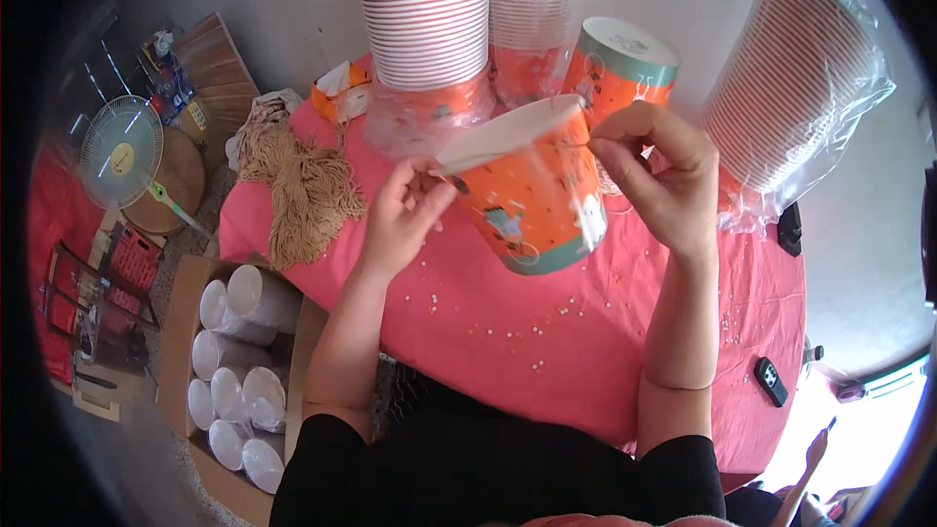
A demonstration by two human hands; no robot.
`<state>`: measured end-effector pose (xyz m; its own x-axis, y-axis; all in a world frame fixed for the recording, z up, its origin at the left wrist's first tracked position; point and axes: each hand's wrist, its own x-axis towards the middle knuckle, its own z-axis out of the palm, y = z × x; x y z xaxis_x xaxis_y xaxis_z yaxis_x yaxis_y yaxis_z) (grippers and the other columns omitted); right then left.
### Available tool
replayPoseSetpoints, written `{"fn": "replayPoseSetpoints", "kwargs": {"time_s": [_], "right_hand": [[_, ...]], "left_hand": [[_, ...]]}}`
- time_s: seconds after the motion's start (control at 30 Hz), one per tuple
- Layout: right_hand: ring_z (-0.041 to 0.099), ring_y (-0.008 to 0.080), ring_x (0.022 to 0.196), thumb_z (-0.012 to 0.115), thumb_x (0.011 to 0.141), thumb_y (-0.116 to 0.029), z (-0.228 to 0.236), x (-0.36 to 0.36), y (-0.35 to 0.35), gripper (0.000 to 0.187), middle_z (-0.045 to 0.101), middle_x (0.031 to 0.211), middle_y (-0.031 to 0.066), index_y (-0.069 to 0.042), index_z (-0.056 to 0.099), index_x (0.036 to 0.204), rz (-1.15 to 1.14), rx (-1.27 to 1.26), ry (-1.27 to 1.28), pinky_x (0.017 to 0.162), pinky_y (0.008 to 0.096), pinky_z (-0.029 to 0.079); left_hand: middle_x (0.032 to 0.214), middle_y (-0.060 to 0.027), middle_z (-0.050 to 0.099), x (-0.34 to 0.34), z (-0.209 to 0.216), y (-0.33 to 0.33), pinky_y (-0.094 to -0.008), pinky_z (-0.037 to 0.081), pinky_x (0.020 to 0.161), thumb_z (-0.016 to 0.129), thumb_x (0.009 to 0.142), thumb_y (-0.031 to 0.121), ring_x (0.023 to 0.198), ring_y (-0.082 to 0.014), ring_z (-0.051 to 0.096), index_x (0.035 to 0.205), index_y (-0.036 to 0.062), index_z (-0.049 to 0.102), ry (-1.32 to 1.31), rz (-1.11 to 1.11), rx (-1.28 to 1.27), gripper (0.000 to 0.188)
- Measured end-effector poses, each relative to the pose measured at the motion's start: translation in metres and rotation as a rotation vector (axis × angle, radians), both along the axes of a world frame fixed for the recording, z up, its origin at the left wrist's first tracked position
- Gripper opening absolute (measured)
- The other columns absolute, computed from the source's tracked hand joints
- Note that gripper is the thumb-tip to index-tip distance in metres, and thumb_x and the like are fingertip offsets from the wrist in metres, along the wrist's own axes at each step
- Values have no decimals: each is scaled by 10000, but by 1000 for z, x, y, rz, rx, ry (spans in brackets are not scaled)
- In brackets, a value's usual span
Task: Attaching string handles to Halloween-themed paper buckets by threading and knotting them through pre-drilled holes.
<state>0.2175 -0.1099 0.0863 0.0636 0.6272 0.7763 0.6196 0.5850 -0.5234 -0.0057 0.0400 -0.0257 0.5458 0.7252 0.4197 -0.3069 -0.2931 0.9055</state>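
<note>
While the left hand (pixel 405 213) grips the rim of an orange paper bucket (pixel 532 200), the right hand (pixel 664 176) has thumb and forefinger pinched at its right side; can't tell what's between them. Bucket's tilted, mouth up, above mid-bench (pixel 468 332). Nested bucket stack (pixel 425 20) near far edge, tan cords (pixel 312 200) at left edge, black remote (pixel 770 382) near right edge.
</note>
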Motion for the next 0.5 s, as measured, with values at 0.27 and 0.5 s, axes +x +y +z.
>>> {"fn": "replayPoseSetpoints", "kwargs": {"time_s": [0.27,0.5], "right_hand": [[637,223,765,798,670,-38,9,-8,1,445,617,898,83,-40,614,1076,12,-173,-309,673,336,536],[625,222,787,742,697,31,0,-15,7,374,603,954,90,-34,629,1048,-59,-156,-456,714,350,534]], "left_hand": [[747,59,508,6,7,46,-205,359,519,649,939,275,587,-42,436,967,123,576,-155,-123,-392,171],[726,78,482,16,-22,57,-218,346,543,629,944,282,597,-53,437,948,173,570,-157,-253,-674,124]]}}
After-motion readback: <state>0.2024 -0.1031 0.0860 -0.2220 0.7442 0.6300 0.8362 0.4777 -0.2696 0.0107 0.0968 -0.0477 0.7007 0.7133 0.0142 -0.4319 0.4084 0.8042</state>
